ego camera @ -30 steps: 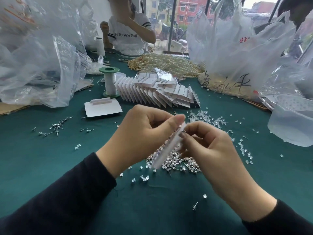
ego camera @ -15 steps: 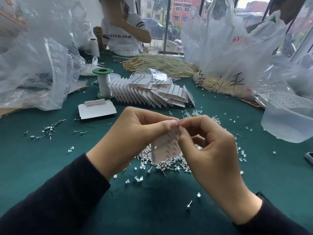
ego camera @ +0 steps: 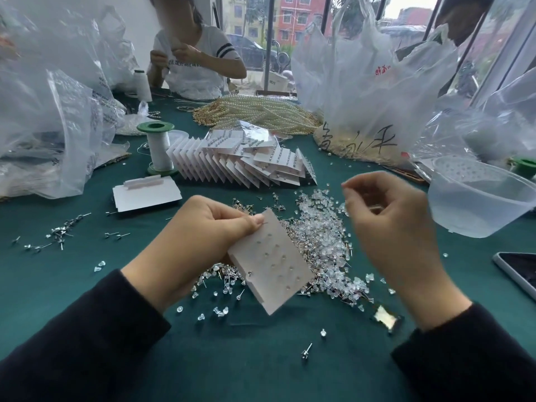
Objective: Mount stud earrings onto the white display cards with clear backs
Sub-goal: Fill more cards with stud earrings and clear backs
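Right hand (ego camera: pixel 388 236) has pulled off the card (ego camera: pixel 272 265) and risen to the right; half a second ago its fingertips met the left hand's at the card's top edge. It is motion-blurred, with its fingers curled inward, and I cannot tell whether they pinch anything.

Left hand (ego camera: pixel 200 245) grips the card alone, fingers (ego camera: pixel 246 224) clamped on its upper corner. The card is a stiff white rectangle, tilted, and its face is dotted with rows of small bumps. It hangs just above a glittery pile (ego camera: pixel 322 236) of thin metal studs and tiny clear backs, which lies on the green cloth desk (ego camera: pixel 87 291).

Behind the pile, filled cards (ego camera: pixel 246 166) lean in a fanned row beside a green-capped spool (ego camera: pixel 159 149) of white thread. Strands of pearls (ego camera: pixel 261 111) lie heaped farther back. A translucent plastic tub (ego camera: pixel 475 210) sits at the right, with a phone (ego camera: pixel 519 274) nearer the desk's edge.
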`<state>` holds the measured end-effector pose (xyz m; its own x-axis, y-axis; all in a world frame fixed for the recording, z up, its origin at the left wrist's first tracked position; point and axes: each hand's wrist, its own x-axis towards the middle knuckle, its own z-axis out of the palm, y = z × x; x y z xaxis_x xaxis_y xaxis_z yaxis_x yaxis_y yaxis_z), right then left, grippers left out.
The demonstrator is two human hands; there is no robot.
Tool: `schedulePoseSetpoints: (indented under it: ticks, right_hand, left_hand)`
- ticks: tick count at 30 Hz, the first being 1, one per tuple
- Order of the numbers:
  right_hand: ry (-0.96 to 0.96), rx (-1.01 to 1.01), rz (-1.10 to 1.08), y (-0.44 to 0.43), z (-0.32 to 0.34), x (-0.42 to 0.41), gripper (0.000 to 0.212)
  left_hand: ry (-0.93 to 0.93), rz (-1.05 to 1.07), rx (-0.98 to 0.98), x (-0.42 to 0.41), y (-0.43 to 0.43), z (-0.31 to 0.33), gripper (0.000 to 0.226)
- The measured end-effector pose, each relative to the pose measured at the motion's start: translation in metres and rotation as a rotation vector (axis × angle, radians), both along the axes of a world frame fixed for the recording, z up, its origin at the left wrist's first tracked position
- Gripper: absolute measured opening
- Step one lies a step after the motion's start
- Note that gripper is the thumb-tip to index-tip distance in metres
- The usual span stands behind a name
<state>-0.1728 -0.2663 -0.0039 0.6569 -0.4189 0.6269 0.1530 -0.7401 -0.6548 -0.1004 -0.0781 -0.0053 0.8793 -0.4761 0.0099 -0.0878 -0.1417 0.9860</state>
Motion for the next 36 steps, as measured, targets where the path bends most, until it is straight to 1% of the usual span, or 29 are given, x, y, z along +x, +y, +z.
schedulePoseSetpoints:
  ticks: [2,4,6,8,12,15,21,22,24,26,28,31,36]
  right_hand:
    - [0.257,-0.1,-0.188,-0.032,0.0,0.002,0.013]
    - [0.53,-0.07,-0.246,-0.053,-0.005,0.003,0.011]
    - [0.69,-0.055,-0.224,-0.059,-0.011,0.005,0.007]
    - [0.752,-0.086,-0.229,-0.057,-0.016,0.008,0.006]
    - [0.759,-0.112,-0.305,-0.059,-0.018,0.011,0.014]
    - [0.79,-0.096,-0.297,-0.06,-0.016,0.01,0.016]
    - [0.794,-0.095,-0.304,-0.064,-0.016,0.011,0.015]
    - [0.768,-0.114,-0.297,-0.065,-0.017,0.011,0.014]
    - [0.658,-0.136,-0.298,-0.065,-0.017,0.011,0.013]
    - [0.523,-0.062,-0.274,-0.065,-0.015,0.01,0.011]
    - [0.45,0.032,-0.205,-0.062,-0.012,0.009,0.012]
    - [0.439,0.041,-0.15,-0.058,-0.01,0.007,0.011]
    - [0.437,-0.005,-0.203,-0.058,-0.009,0.005,0.012]
  left_hand:
    - [0.002,0.035,0.019,0.0,-0.001,-0.001,0.02]
    - [0.005,0.063,0.021,0.0,-0.001,-0.001,0.023]
    - [0.023,0.075,0.013,0.001,-0.001,0.0,0.024]
    - [0.032,0.086,0.003,0.001,-0.001,0.001,0.024]
    - [0.021,0.108,0.002,0.001,-0.001,0.001,0.025]
    - [0.016,0.095,0.011,0.001,-0.001,0.0,0.026]
    - [-0.008,0.064,0.028,0.001,-0.001,0.0,0.027]
    - [-0.009,0.061,0.027,0.0,-0.002,0.0,0.027]
    - [-0.005,0.057,0.02,-0.001,-0.002,0.0,0.026]
    - [-0.002,0.058,0.019,-0.002,-0.002,0.0,0.026]
    - [-0.007,0.059,0.026,-0.002,-0.003,-0.001,0.026]
    - [-0.023,0.06,0.042,-0.002,-0.004,-0.003,0.025]
    - [-0.026,0.05,0.044,-0.001,-0.003,-0.004,0.025]
